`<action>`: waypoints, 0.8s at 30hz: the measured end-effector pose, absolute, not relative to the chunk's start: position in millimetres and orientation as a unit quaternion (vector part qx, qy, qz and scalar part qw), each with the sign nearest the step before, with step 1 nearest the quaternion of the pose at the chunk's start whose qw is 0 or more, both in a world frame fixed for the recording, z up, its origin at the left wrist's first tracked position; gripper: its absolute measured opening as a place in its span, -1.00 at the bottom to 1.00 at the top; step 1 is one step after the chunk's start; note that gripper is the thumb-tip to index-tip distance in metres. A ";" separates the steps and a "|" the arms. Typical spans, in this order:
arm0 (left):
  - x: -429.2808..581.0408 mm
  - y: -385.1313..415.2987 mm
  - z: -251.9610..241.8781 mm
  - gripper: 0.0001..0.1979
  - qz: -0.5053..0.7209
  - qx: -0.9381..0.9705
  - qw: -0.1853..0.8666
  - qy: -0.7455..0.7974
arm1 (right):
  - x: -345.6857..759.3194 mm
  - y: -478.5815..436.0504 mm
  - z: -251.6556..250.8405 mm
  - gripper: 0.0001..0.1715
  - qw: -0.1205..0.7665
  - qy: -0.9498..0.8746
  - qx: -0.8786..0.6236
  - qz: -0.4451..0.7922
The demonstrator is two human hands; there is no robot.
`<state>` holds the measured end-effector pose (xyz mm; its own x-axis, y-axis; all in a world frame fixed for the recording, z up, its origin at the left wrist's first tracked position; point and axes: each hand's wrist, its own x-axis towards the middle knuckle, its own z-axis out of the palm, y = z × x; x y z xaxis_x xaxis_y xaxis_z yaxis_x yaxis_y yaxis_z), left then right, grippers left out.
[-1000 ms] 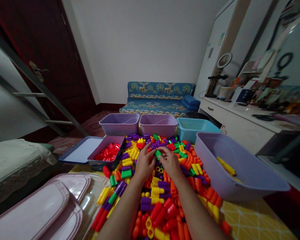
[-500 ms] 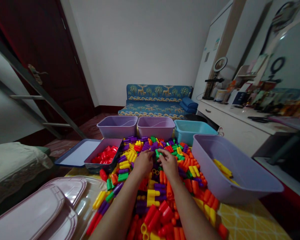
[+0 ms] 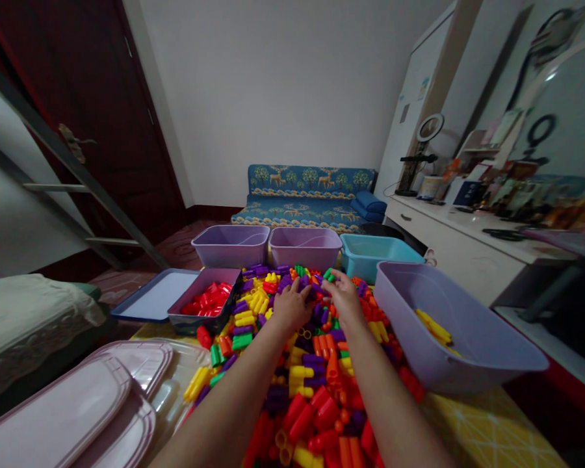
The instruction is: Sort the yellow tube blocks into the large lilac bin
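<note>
A heap of plastic building blocks [image 3: 299,377] in red, yellow, purple, green and orange covers the middle of the table. My left hand [image 3: 292,305] rests on its far part, fingers apart over purple blocks [image 3: 306,282]; I see nothing held in it. Just to the right, my right hand [image 3: 346,299] pinches a green block [image 3: 328,275] between thumb and fingers, above the heap. Both forearms hide part of the blocks.
Two purple bins [image 3: 230,246] and a blue bin [image 3: 380,255] line the far edge. A larger purple bin [image 3: 468,351] with yellow blocks [image 3: 435,328] stands right. Red blocks [image 3: 209,300] fill a smaller box at left, near pink lids [image 3: 58,416].
My right hand has moved away and to the right with the green block. My left hand has shifted slightly right and forward, its fingers now spread over purple blocks.
</note>
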<state>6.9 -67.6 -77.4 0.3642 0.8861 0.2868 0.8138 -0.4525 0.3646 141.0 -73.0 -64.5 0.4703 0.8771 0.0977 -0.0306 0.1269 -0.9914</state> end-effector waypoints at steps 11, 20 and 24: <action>-1.9 -74.4 -70.8 -0.63 0.205 0.823 0.049 0.527 | 159.3 -62.6 -44.9 -0.27 0.663 -0.381 -0.582 0.276; -15.6 -76.3 -82.4 -0.68 0.395 0.755 0.186 0.489 | 142.0 -103.2 -103.2 -0.58 0.554 -0.539 -0.567 0.284; -21.4 -75.8 -89.6 -0.71 0.495 0.689 0.258 0.462 | 138.8 -110.8 -98.2 -0.59 0.505 -0.585 -0.595 0.222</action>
<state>-21.4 -75.8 -89.6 0.0830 0.8918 0.4448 0.3811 -0.4409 0.8126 138.8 -110.8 -98.2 0.2178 0.9197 0.3268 0.4722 0.1938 -0.8599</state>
